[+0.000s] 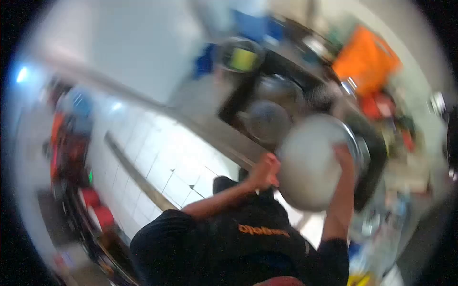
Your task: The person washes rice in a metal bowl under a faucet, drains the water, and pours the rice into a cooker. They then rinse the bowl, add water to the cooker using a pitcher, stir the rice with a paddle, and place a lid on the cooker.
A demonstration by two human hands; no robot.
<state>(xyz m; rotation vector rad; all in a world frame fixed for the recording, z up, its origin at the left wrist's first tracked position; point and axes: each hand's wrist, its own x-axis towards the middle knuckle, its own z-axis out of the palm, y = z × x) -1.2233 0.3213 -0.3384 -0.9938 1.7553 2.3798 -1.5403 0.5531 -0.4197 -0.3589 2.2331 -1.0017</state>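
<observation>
A large round pale metal pan (310, 167) is tilted in front of my body, beside the dark sink. At its left rim my left hand (267, 172) has its fingers curled against the edge. My right hand (344, 155) reaches over the right part of the pan's surface; its fingers are smeared by motion, and whatever they may hold cannot be made out. Two rounded metal vessels, one at the back (276, 88) and one nearer (267, 119), lie in the sink (234, 102).
A round container with a yellow-green item (243, 59) stands behind the sink. An orange bag (365, 59) and red items (377, 105) are at the back right. Below left is a white tiled floor (157, 162). Clear plastic things (384, 233) lie at lower right.
</observation>
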